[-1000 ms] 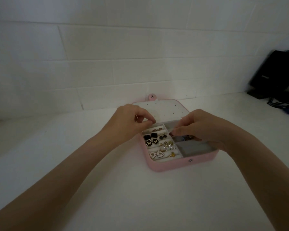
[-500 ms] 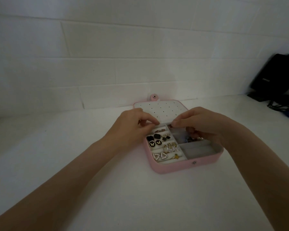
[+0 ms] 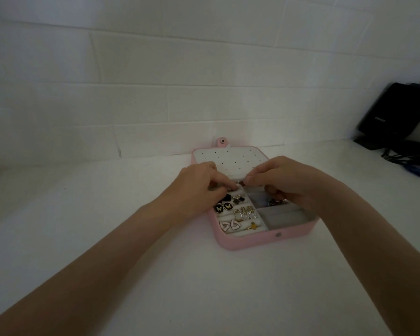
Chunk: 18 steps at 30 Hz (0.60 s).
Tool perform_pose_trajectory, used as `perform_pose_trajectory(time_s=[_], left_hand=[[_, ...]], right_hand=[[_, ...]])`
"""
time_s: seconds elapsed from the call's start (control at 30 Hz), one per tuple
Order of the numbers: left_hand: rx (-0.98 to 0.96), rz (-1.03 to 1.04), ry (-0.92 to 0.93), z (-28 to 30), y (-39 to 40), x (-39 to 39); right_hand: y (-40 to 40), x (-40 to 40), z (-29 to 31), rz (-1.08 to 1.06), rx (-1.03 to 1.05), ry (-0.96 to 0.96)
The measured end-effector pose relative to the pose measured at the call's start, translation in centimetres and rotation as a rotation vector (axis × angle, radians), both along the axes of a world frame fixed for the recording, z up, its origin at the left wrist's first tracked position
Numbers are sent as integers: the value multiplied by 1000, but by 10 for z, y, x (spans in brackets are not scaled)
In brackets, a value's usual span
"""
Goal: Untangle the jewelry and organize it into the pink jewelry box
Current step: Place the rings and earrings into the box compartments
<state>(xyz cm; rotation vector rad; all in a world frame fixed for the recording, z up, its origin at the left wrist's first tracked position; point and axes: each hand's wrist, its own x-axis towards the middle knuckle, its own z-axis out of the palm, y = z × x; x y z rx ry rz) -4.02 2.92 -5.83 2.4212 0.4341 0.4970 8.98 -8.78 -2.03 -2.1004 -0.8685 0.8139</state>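
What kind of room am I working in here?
Likely a home countertop or desk against a wall, dimly lit: a plain white surface, a white tiled wall behind the pink jewelry box, and a black device with cables at far right.
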Motion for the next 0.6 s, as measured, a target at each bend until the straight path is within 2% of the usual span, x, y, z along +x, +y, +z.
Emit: perform_pose_trajectory(time_s=[0.43, 0.6], left_hand=[[-80, -1, 8, 2, 0, -2], [-29, 0, 31, 2, 1, -2]], right_hand=[[10, -15, 3, -7, -146, -200], [15, -15, 1, 26, -222, -254]])
